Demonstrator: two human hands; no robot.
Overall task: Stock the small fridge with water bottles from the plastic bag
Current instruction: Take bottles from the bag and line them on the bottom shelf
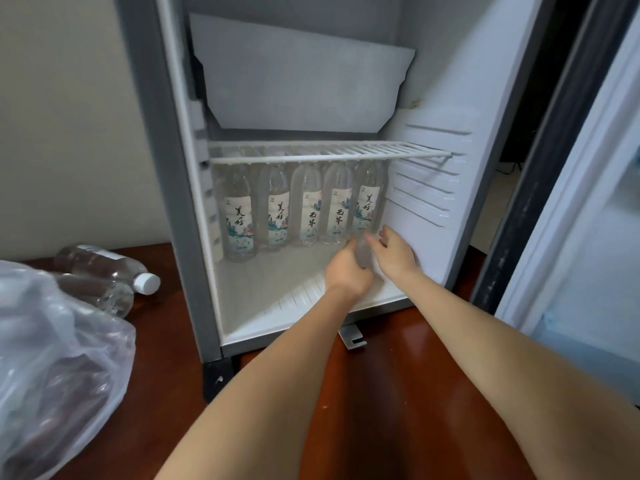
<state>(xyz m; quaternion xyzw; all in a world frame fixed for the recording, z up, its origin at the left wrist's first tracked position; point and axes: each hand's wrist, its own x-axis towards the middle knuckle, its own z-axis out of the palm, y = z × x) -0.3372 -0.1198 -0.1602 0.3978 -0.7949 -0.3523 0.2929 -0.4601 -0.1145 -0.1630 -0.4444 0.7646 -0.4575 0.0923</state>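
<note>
The small fridge (194,202) stands open on a dark wooden surface. Several labelled water bottles (239,220) stand in a row at the back of its lower compartment, under a white wire shelf (329,152). Both my hands reach into the right front of that compartment. My left hand (346,271) grips a clear bottle (363,256), and my right hand (394,252) holds the same bottle from the right side. The bottle is mostly hidden between them. The plastic bag (59,358) lies at the lower left, with two bottles (104,268) lying on their sides beside it.
The fridge door (571,202) hangs open at the right. A white freezer box (294,81) fills the top of the fridge. A metal bracket (353,336) sits under the fridge's front edge. A beige wall is at the left.
</note>
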